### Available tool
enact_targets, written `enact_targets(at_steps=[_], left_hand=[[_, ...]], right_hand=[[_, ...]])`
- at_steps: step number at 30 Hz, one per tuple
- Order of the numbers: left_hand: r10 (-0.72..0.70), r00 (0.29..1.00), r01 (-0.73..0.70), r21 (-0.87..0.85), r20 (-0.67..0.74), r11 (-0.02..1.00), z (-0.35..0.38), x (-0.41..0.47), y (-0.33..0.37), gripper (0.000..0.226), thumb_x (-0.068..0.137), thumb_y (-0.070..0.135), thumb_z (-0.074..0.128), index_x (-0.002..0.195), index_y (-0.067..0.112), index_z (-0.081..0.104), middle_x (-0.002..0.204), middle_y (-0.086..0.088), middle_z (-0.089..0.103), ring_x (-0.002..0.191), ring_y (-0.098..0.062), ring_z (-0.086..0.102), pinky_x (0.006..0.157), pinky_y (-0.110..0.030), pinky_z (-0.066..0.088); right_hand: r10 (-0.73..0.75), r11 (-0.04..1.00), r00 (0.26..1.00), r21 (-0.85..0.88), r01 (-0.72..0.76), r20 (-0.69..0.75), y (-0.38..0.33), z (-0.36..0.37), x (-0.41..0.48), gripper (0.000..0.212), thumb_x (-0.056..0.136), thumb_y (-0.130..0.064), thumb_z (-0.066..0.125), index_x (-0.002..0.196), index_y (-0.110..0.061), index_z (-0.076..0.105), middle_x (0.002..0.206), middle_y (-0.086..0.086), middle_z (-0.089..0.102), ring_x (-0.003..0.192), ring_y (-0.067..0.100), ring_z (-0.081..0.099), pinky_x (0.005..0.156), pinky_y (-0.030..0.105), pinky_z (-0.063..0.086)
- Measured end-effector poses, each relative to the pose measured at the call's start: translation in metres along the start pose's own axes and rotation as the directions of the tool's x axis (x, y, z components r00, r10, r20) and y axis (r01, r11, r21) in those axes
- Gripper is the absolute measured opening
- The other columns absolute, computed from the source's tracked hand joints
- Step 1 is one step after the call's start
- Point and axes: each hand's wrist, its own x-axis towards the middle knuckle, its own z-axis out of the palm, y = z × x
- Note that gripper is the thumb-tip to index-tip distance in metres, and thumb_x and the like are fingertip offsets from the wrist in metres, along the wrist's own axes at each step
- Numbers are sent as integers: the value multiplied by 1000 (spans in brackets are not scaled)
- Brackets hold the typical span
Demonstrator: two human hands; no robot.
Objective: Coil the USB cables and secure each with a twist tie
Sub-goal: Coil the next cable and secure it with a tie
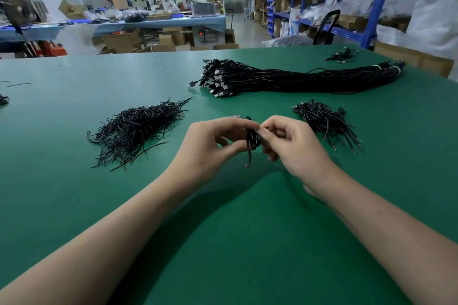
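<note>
Above the green table, both my hands hold one small coiled black USB cable. My left hand pinches the coil from the left between thumb and fingers. From the right, my right hand pinches it with curled fingers. One cable end hangs down below the coil. A loose heap of black twist ties lies to the left of my hands. To the right of my right hand lies a pile of coiled cables. Farther back sits a long bundle of straight USB cables.
A few cables lie at the table's far right corner, and stray bits near its left edge. Blue storage racks stand at the right. Beyond the table are other workbenches and cardboard boxes.
</note>
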Motion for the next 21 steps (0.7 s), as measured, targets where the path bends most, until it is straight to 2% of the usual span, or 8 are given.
enact_targets(at_steps=[2,4,7,10,13,17,19,21], left_hand=[[61,994,-53,87,-95,995,-3,1,-1,20,83,24,80,102,30,79,88,6,71,84,-10,66,71,-37,53],[64,988,-50,96,-144,994,-8,3,-3,15,83,30,79,97,25,82,94,8,68,92,-12,65,74,-33,52],[-74,993,76,21,-88,997,-9,2,-3,13,90,30,74,88,19,80,80,7,73,75,-12,66,70,-33,52],[-219,976,217,-123,-4,969,-9,2,-2,22,90,38,70,80,19,75,71,-2,73,68,-15,63,66,-32,50],[-339,938,345,-328,78,880,-9,2,1,34,81,40,72,98,11,71,78,-8,72,62,-15,64,61,-26,53],[-440,887,450,-470,138,760,-10,3,0,37,87,27,74,117,20,53,68,-7,60,50,-16,52,48,-22,45],[-428,889,448,-503,163,740,-11,3,0,27,92,23,70,114,22,55,66,-5,59,51,-18,53,51,-23,44],[-363,920,383,-531,148,756,-10,3,1,20,97,18,63,117,19,61,70,-5,65,55,-18,60,57,-24,50]], right_hand=[[4,999,999,38,-6,37,-1,2,-1,17,100,-8,60,84,-7,67,61,-1,57,59,15,49,55,26,44],[-40,998,998,-42,43,56,-3,4,-2,15,99,-14,63,85,-13,68,62,-3,58,60,16,52,57,34,47],[-189,939,981,-281,195,50,-6,3,-4,16,97,-21,66,81,-22,66,61,-5,60,57,14,53,59,35,46],[-332,842,940,-423,335,85,-11,2,-7,15,95,-17,68,80,-17,65,63,-6,57,61,14,51,59,31,43],[-420,743,895,-509,435,152,-12,1,-7,11,95,-15,67,84,-13,65,72,-8,60,66,15,52,64,33,44],[-513,579,825,-614,536,236,-13,2,-6,12,97,-14,65,86,-9,65,78,0,63,71,23,57,66,41,49],[-510,617,836,-593,518,200,-13,4,-5,12,96,-14,65,85,-10,65,76,-2,63,70,22,56,66,40,48],[-435,752,895,-507,420,97,-11,3,-5,13,95,-17,67,83,-16,64,70,-6,60,66,17,54,63,35,46]])
